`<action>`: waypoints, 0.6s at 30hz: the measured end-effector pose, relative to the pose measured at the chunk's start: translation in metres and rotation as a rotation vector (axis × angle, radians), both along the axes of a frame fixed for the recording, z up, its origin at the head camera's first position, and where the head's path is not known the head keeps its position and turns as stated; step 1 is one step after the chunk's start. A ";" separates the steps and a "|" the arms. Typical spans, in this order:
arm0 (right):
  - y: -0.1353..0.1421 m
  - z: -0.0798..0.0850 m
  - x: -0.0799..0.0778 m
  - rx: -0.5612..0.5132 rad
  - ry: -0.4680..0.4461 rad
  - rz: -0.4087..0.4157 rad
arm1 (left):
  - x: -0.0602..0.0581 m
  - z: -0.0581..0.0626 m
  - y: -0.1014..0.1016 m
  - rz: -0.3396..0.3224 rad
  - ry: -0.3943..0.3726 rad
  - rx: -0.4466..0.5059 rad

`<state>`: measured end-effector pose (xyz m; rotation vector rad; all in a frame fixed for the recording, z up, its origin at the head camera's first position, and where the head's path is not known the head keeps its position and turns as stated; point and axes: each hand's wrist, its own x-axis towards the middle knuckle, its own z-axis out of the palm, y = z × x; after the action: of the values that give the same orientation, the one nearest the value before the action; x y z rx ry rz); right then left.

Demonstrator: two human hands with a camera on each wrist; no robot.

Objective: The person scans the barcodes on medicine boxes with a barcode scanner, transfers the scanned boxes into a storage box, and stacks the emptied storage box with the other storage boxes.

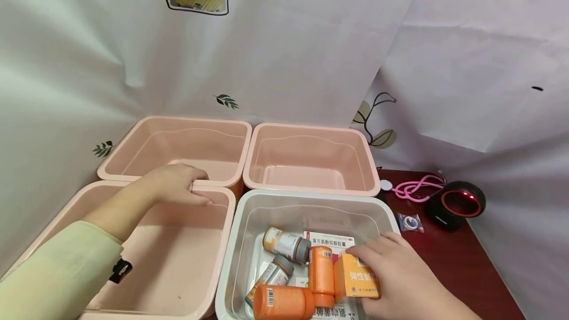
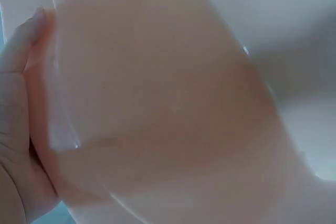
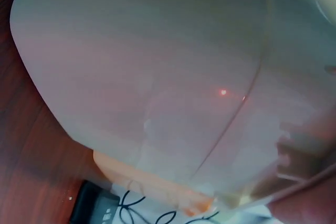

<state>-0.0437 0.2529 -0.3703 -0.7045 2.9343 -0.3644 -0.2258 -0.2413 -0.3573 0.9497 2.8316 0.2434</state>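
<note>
Pink plastic forms the near bin (image 1: pixel 164 251), directly left of the grey bin (image 1: pixel 383 211), and the left far bin (image 1: pixel 200 137), diagonally behind it. The left hand (image 1: pixel 178 184) straddles their adjoining rims and grips the near bin's edge, thumb on its inner side. Inside the grey bin, toward its left and middle, lie two grey-capped bottles (image 1: pixel 284 245), two orange bottles (image 1: pixel 321 270) and a white carton (image 1: pixel 329 239), none held. At the grey bin's right side, the right hand (image 1: pixel 397 270) grips the orange box (image 1: pixel 357 276). Right of the grey bin: a pink stethoscope (image 1: pixel 413 189) and a black device (image 1: pixel 455 204). Progress, by judgement: the grasp on the box is complete; lifting it out of the grey bin is not. Handling of the bottles and carton probably remains.
</note>
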 end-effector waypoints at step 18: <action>0.051 -0.003 -0.017 -1.253 0.083 0.474 | 0.003 -0.002 0.001 0.053 0.037 -0.043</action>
<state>-0.0611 0.3043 -0.3731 -1.4399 2.1457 -2.1355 -0.2226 -0.2404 -0.3591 0.8808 2.8862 0.1713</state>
